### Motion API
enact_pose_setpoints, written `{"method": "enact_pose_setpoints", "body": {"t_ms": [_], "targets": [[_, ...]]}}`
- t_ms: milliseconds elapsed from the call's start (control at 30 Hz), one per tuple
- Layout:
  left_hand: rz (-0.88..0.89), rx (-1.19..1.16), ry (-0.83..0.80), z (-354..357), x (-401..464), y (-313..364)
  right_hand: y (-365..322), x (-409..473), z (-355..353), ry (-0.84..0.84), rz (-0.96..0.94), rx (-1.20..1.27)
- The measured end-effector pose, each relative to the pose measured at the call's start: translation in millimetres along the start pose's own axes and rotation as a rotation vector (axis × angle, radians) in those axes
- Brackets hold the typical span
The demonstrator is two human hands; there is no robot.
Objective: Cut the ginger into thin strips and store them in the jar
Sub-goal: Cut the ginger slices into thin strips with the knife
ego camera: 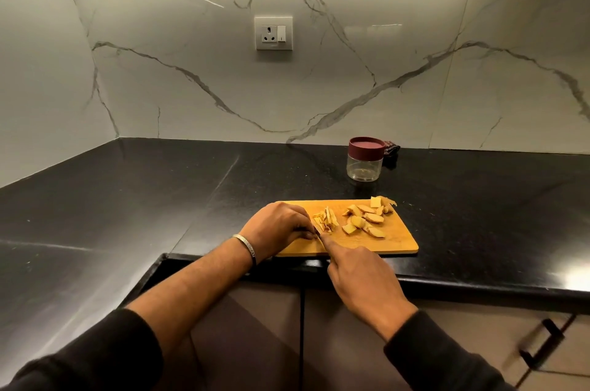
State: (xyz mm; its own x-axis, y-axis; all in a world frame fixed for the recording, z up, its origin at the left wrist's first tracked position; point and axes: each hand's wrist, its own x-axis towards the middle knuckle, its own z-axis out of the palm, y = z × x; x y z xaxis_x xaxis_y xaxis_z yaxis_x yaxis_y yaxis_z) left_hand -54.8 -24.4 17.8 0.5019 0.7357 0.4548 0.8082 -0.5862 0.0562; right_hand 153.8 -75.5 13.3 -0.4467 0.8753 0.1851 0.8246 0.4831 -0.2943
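Note:
A wooden cutting board (389, 242) lies at the counter's front edge. On it sit a small pile of thin ginger strips (325, 221) and, to the right, several thicker ginger slices (367, 219). My left hand (281, 226) has its fingers curled down on a ginger piece at the board's left end, mostly hidden under the fingers. My right hand (360, 275) grips a knife (317, 231); its handle is hidden in the fist and the blade tip shows beside my left fingers. A clear jar (364, 165) with a maroon lid stands behind the board, closed.
A black stone counter (159, 199) runs left into a corner and right along the marble wall. A dark small object (391, 149) lies behind the jar. A wall socket (274, 33) is above. Cabinet doors with a black handle (542, 342) are below.

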Motion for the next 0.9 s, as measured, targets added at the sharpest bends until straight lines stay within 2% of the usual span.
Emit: {"method": "enact_pose_setpoints", "body": {"t_ms": [200, 467, 900], "targets": [[-0.029, -0.032, 0.03, 2.3, -4.3, 0.1, -0.6, -32.1, -6.8, -0.009, 0.012, -0.076], [-0.082, -0.075, 0.097, 8.5, -11.9, 0.8, 0.5, -41.2, -5.4, -0.007, 0.04, -0.298], [-0.039, -0.032, 0.011, 11.5, -7.5, -2.8, 2.9, -41.1, -5.2, 0.002, 0.066, -0.2]]}}
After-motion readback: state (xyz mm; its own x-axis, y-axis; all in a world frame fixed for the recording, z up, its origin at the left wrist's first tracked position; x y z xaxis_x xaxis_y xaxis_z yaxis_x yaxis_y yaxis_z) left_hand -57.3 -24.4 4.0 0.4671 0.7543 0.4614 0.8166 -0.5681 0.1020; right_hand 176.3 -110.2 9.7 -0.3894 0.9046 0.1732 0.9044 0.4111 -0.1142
